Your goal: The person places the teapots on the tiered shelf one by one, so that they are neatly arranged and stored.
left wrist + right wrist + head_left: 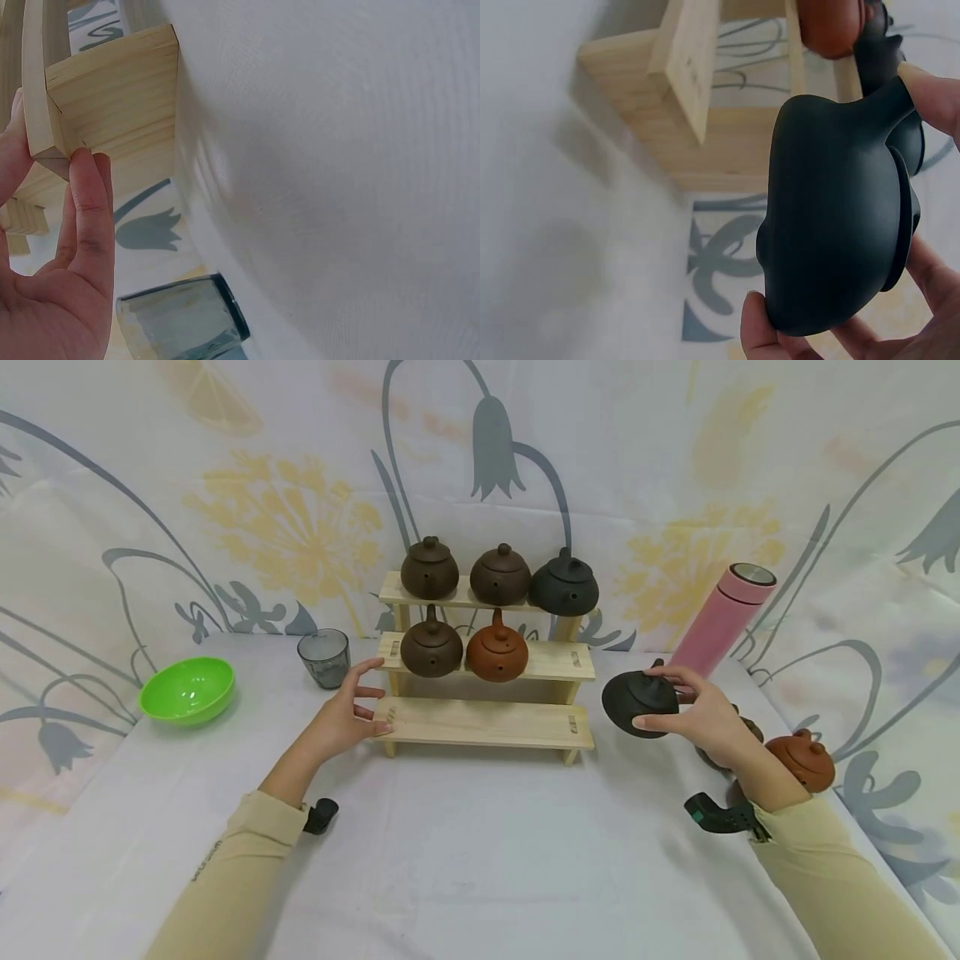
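A bright green bowl [187,715] sits toward the left of the white tabletop [465,860], with a grey see-through glass tumbler [326,665] just beyond it to the right. Over on the right side stands a pink flask [705,628] with a silver-topped lid. Behind everything hangs pale fabric [300,410] printed with grey-blue bellflowers and yellow blooms.
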The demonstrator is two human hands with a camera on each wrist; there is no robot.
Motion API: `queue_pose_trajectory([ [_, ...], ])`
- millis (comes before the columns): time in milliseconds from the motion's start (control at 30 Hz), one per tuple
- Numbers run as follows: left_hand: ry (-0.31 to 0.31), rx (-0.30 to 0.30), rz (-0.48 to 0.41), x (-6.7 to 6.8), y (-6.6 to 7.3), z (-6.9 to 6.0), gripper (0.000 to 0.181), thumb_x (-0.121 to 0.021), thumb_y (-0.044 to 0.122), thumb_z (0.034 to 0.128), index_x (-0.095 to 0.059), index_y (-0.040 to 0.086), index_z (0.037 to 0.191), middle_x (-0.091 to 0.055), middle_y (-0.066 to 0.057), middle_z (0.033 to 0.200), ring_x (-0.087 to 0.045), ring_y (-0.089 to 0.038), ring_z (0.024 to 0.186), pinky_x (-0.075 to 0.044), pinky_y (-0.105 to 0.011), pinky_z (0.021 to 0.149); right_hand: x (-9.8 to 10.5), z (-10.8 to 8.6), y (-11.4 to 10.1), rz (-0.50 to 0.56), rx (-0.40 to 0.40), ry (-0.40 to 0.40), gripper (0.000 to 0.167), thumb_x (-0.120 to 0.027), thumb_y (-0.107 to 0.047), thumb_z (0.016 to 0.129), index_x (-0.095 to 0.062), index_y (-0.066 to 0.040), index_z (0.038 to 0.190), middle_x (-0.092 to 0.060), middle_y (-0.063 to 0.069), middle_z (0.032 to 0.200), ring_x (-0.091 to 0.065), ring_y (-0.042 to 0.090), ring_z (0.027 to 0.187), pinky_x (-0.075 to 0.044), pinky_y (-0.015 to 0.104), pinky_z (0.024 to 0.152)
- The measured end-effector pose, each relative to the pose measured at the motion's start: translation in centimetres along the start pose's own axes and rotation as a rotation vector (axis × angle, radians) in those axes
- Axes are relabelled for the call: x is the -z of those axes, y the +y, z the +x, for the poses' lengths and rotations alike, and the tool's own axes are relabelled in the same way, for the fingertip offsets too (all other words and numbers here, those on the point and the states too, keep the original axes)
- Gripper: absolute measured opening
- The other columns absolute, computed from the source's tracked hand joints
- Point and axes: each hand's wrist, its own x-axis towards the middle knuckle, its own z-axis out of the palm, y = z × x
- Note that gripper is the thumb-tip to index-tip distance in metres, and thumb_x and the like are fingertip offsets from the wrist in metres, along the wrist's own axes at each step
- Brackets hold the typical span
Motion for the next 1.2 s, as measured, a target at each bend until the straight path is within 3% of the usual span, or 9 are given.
queue_pose_trajectory([
  [267, -0.008, 0.006, -0.006, 0.1, 0.0, 0.0, 0.093, -0.073, 0.005, 0.0799, -0.013, 0.028, 0.147, -0.046, -0.022, 0.131, -0.055, -0.035, 0.099, -0.046, -0.04, 0.073, -0.1, 0.8, -2.4, -0.006, 0.073, -0.016, 0.07, -0.079, -0.022, 0.075, -0.044, -0.01, 0.134, -0.042, 0.02, 0.128, -0.046, 0.034, 0.106, -0.041, 0.04, 0.075],
  [467, -0.004, 0.002, -0.004, 0.2, 0.0, 0.0, 0.093, -0.074, 0.006, 0.0797, -0.013, 0.028, 0.147, -0.047, -0.022, 0.131, -0.055, -0.035, 0.098, -0.046, -0.04, 0.073, -0.3, 1.5, -3.4, -0.023, 0.074, -0.037, 0.072, -0.08, -0.026, 0.074, -0.045, -0.012, 0.134, -0.041, 0.017, 0.132, -0.044, 0.038, 0.112, -0.042, 0.044, 0.077],
  [700, -0.005, 0.011, -0.004, 0.0, 0.0, 0.0, 0.093, -0.073, 0.005, 0.0798, -0.013, 0.029, 0.147, -0.046, -0.022, 0.131, -0.055, -0.035, 0.098, -0.046, -0.041, 0.073, -1.5, 3.2, -4.1, 0.049, 0.068, -0.085, 0.073, -0.082, -0.023, 0.071, -0.047, -0.01, 0.133, -0.035, 0.014, 0.139, -0.04, 0.038, 0.115, -0.046, 0.046, 0.078],
  [867, -0.004, 0.012, -0.002, -0.1, 0.0, 0.0, 0.093, -0.073, 0.004, 0.0798, -0.014, 0.029, 0.147, -0.047, -0.021, 0.131, -0.055, -0.035, 0.098, -0.046, -0.041, 0.074, -2.2, 4.3, -4.6, 0.014, 0.058, -0.102, 0.076, -0.083, -0.03, 0.07, -0.047, -0.015, 0.135, -0.032, 0.012, 0.143, -0.038, 0.037, 0.119, -0.045, 0.048, 0.081],
  [1000, -0.004, 0.02, 0.002, -0.1, 0.0, 0.0, 0.093, -0.073, 0.005, 0.0798, -0.014, 0.029, 0.146, -0.047, -0.021, 0.131, -0.055, -0.035, 0.099, -0.045, -0.041, 0.074, -2.7, 4.8, -5.0, -0.004, 0.077, -0.104, 0.077, -0.083, -0.033, 0.069, -0.047, -0.017, 0.135, -0.037, 0.013, 0.139, -0.04, 0.036, 0.119, -0.044, 0.048, 0.082],
  [1200, 0.0, 0.025, 0.003, -0.1, 0.0, 0.1, 0.093, -0.073, 0.005, 0.0797, -0.014, 0.03, 0.146, -0.047, -0.02, 0.131, -0.055, -0.034, 0.098, -0.045, -0.04, 0.073, -2.9, 5.1, -5.1, 0.031, 0.136, -0.129, 0.075, -0.081, -0.023, 0.072, -0.045, -0.015, 0.138, -0.039, 0.014, 0.138, -0.04, 0.036, 0.122, -0.04, 0.05, 0.09],
])
